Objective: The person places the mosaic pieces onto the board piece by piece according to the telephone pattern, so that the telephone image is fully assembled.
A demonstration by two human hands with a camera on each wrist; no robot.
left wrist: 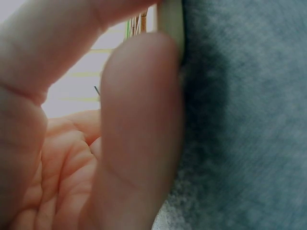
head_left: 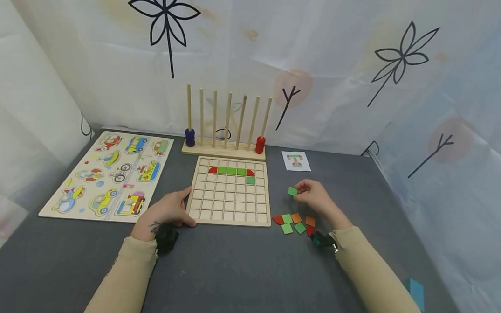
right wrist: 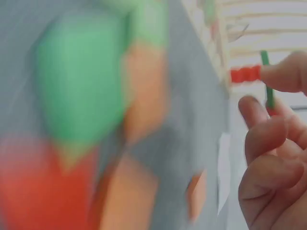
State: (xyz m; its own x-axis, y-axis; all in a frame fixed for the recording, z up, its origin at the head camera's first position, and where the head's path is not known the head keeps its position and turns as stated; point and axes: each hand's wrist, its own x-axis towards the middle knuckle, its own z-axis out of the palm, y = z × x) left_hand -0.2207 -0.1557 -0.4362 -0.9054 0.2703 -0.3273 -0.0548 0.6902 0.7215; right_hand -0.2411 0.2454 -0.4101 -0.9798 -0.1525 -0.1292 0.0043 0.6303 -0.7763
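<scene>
A wooden grid board [head_left: 230,193] lies mid-table, with a row of green square tiles [head_left: 231,171] between two red curved tiles. Another green tile [head_left: 250,180] sits below the row's right end. My left hand [head_left: 166,211] holds the board's near left corner, thumb along the front edge and a finger at the left edge. In the left wrist view, the thumb [left wrist: 141,120] touches the board's edge. Right of the board, my right hand [head_left: 316,197] pinches a green square tile [head_left: 292,191] above the table; the right wrist view shows this tile [right wrist: 266,76] edge-on.
Loose green, orange and red tiles [head_left: 287,228] lie near my right wrist. A pattern card [head_left: 296,161] lies behind them. Behind the board stands a peg rack [head_left: 224,150] with blue and red beads. A vehicle puzzle board [head_left: 111,176] is at left, a blue object [head_left: 416,294] at right.
</scene>
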